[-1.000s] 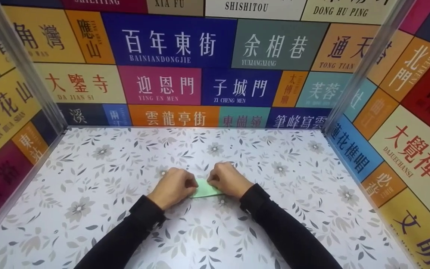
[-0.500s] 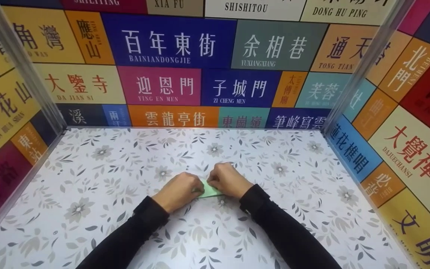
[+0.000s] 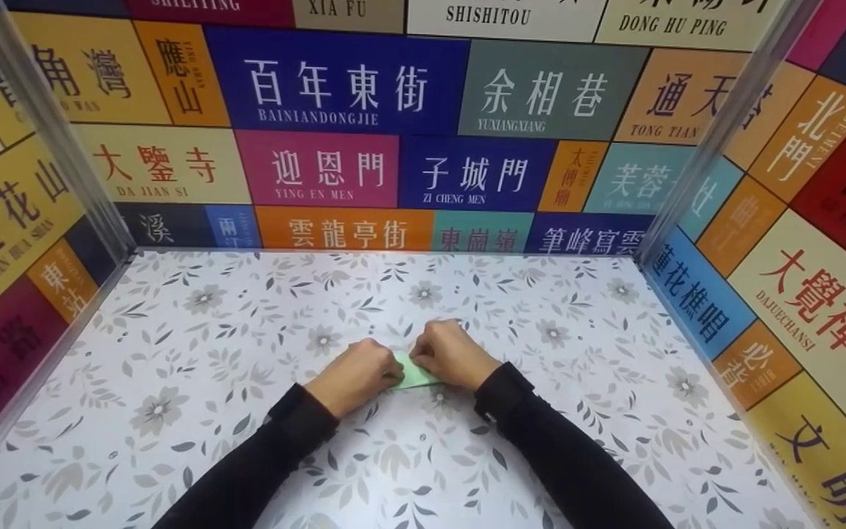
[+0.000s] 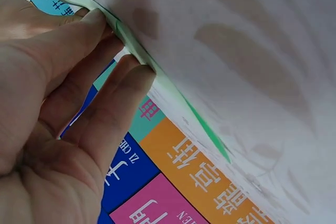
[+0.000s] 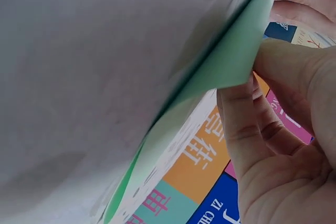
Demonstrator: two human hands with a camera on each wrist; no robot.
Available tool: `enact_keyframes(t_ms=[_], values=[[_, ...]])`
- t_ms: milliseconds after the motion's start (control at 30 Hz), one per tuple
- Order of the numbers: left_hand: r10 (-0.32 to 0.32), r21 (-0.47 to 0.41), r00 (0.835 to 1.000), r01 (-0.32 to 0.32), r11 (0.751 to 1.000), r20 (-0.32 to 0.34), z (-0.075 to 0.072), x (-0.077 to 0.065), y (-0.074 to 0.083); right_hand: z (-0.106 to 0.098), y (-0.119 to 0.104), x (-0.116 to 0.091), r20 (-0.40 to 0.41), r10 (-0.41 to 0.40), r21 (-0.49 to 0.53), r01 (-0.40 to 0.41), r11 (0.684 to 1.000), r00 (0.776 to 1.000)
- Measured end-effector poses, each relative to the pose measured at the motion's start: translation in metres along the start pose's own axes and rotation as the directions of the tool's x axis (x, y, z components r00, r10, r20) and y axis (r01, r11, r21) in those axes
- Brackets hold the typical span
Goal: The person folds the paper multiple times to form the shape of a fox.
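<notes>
A small piece of light green paper (image 3: pixel 416 376) lies low over the tabletop, between the two hands. At its left end, the left hand (image 3: pixel 364 373) pinches it. The right hand (image 3: pixel 454 354) pinches the paper's far edge toward the right, its thumb and fingers bent. In the left wrist view the paper (image 4: pixel 170 90) is seen almost edge-on, with thumb and fingertips along its upper edge. The right wrist view shows a folded layer of the paper (image 5: pixel 231 59) standing up from the table, its corner between thumb and finger. Both hands partly cover the paper.
The tabletop (image 3: pixel 247 441) has a white cover printed with grey flowers and leaves. Colourful panels with large characters form a back wall (image 3: pixel 342 81) and both side walls. Clear strips run up the two back corners. Black sleeves cover both forearms.
The left hand has shifted right along the paper, closer to the right hand, so less green shows between them. The right hand has stayed nearly still.
</notes>
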State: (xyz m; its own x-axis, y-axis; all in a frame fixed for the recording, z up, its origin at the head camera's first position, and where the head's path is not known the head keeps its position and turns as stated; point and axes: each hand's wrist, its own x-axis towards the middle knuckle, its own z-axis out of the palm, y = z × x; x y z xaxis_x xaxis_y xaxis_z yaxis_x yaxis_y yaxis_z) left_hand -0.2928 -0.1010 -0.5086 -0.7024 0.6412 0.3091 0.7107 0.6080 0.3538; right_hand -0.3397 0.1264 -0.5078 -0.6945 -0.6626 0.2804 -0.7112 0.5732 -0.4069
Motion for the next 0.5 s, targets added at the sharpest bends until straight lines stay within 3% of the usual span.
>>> enact_keyframes(t_ms=[200,500], values=[[0.008,-0.015,1.0,-0.008,1.0,0.018,-0.002,0.003,0.001,-0.006,0.0,-0.003,0.006,0.011,0.009,-0.011,1.0,1.0],[-0.058,-0.025,0.997,0.059,0.998,0.048,-0.001,-0.001,0.001,-0.023,-0.009,-0.012,-0.038,0.097,0.028,-0.096,0.995,0.995]])
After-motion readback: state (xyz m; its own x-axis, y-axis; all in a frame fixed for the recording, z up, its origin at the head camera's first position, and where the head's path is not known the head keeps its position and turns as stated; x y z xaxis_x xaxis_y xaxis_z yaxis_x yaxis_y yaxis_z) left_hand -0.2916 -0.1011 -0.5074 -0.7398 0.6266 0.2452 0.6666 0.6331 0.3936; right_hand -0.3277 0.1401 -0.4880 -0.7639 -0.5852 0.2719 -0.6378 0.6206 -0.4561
